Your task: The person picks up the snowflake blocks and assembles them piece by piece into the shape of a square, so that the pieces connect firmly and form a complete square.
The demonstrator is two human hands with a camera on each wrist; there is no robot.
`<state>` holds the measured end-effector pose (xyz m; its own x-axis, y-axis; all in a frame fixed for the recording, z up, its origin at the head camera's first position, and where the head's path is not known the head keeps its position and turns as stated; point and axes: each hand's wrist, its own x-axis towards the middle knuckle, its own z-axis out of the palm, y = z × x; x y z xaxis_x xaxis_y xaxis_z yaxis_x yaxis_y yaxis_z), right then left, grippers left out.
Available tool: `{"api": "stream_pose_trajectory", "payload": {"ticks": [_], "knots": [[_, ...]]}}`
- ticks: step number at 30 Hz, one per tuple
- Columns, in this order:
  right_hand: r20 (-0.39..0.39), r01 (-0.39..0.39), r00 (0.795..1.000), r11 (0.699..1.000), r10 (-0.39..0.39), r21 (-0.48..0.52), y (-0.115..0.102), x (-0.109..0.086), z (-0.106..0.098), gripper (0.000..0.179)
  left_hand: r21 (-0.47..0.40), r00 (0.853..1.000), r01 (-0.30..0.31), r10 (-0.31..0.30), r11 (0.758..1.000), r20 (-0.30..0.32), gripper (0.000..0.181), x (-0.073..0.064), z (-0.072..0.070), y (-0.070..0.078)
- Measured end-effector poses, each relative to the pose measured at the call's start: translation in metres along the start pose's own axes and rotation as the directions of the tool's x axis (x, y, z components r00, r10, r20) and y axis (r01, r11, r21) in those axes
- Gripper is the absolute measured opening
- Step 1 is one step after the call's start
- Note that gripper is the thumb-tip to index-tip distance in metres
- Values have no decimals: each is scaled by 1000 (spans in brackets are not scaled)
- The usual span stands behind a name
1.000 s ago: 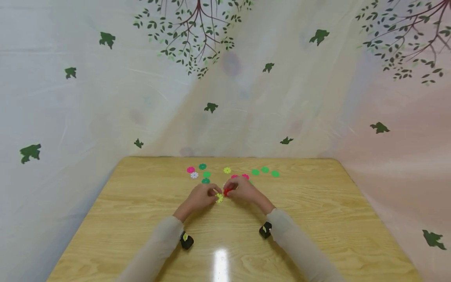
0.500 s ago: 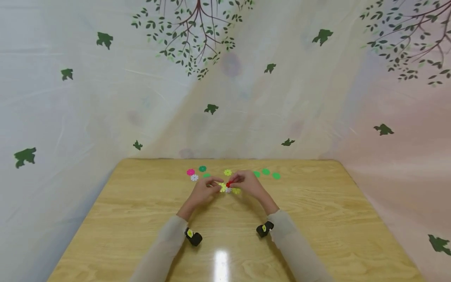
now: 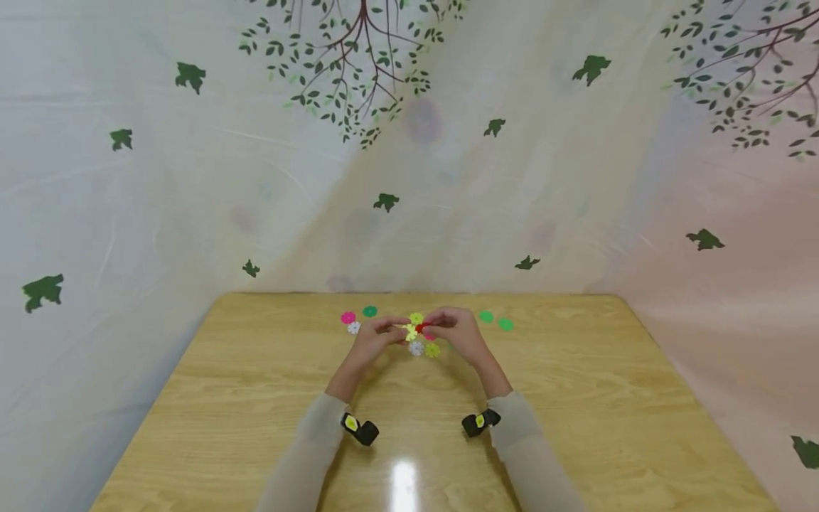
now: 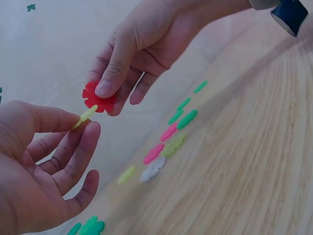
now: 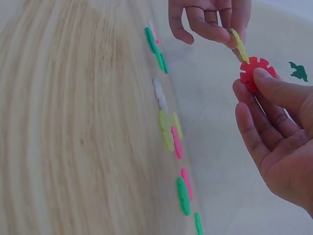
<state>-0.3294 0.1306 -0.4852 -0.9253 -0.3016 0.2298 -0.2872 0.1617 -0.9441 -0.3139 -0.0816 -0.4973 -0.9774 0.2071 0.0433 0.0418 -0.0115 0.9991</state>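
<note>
Between finger and thumb, my left hand pinches a yellow flower-shaped snowflake disc, seen nearly edge-on in the left wrist view. My right hand pinches a red snowflake disc with slots around its rim, the thumb across its face. The two discs meet at their edges, the yellow one turned crosswise to the red at a rim slot. Both hands are raised over the far part of the table. How deep the yellow edge sits in the slot, I cannot tell.
Loose discs lie along the far side of the wooden table: white and yellow-green below the hands, pink and dark green at left, green at right. A printed cloth hangs behind the table.
Both hands have moved forward, away from the body, and risen with their discs. The yellow and red discs, slightly apart earlier, now meet. White and yellow-green discs below have come into sight.
</note>
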Motion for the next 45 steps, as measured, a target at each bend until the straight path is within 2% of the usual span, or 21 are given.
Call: {"api": "stream_pose_trajectory", "payload": {"ticks": [7,14,18,22,25,29,33,39,45], "knots": [[-27,-41,999,999,42,30,3,0,0,16,-82,999,43,-42,996,8,30,3,3,0],[-76,-16,997,999,20,48,3,1,3,13,-82,999,44,-45,996,-9,30,6,5,-2],[-128,12,992,999,-5,52,2,0,7,4,-57,999,34,-35,998,-12,28,6,5,-1],[-156,16,988,997,-5,69,2,0,11,10,-46,1000,6,-7,999,-17,26,4,6,1],[-164,23,986,996,-9,81,1,-1,12,3,-39,1000,-16,15,999,-22,26,3,7,2],[-175,28,984,995,-11,92,0,-2,14,7,-28,999,-21,20,999,-25,25,2,7,3],[-188,21,982,994,0,110,1,-3,17,5,-23,1000,-18,18,1000,-25,26,1,7,3],[-218,-11,975,988,44,152,0,-2,20,7,-61,999,-22,20,998,-34,26,0,9,4],[-228,-3,973,996,23,85,-8,-1,22,5,-87,999,-30,29,996,-21,28,2,8,3]]}}
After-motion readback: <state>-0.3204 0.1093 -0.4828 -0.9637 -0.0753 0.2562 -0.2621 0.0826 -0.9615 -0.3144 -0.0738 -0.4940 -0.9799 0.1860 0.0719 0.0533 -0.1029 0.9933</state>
